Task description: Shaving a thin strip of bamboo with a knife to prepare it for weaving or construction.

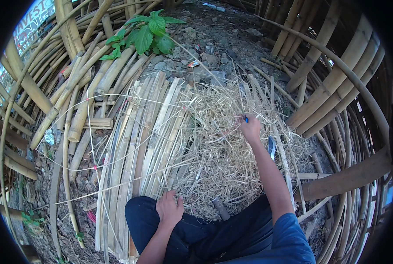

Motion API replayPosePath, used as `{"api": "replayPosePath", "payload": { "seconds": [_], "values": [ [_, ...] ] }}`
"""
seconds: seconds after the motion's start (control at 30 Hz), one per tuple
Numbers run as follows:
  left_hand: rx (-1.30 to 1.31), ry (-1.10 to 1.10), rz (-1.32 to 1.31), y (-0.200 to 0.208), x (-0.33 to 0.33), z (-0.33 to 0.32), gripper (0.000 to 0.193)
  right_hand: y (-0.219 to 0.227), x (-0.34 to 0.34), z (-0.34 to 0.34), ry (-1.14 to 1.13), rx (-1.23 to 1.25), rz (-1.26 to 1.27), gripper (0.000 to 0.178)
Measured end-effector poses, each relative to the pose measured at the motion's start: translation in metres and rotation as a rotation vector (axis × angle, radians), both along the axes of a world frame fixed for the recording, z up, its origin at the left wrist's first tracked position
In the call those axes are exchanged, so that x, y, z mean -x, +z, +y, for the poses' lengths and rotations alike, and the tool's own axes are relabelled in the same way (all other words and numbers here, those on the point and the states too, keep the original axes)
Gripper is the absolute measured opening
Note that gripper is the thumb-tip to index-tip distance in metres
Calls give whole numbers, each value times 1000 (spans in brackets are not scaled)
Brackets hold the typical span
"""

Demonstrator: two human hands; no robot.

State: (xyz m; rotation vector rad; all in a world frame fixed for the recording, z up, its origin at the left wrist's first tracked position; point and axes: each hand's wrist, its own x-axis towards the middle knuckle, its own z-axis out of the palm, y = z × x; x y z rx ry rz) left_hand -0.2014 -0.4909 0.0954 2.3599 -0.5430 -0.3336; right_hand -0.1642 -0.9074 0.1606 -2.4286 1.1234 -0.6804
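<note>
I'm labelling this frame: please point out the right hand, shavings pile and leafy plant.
Right hand (251, 129): head view, back of the hand.
Shavings pile (220, 169): head view, its middle.
Leafy plant (143, 40): head view, a broad leaf.

The right grip (251, 129) partly hides a small blue object (246, 119).
</note>
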Motion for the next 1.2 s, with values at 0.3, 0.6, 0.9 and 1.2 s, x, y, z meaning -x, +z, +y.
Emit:
{"api": "replayPosePath", "payload": {
  "seconds": [0.3, 0.6, 0.9, 1.2],
  "values": [
    [-71, 37, -82, -1, 1, -8, 28, 123, 24, -26, 186, -680, -554, 19],
    [-93, 38, -19, -6, 2, -12, 28, 202, 81, -13, 385, -927, -550, 25],
    [-103, 93, -6, -3, 5, -7, 32, 218, 117, 47, 364, -829, -467, 21],
    [-30, 100, -44, -8, 9, -1, 35, 180, 158, 95, 277, -740, -415, 17]
  ]
}}
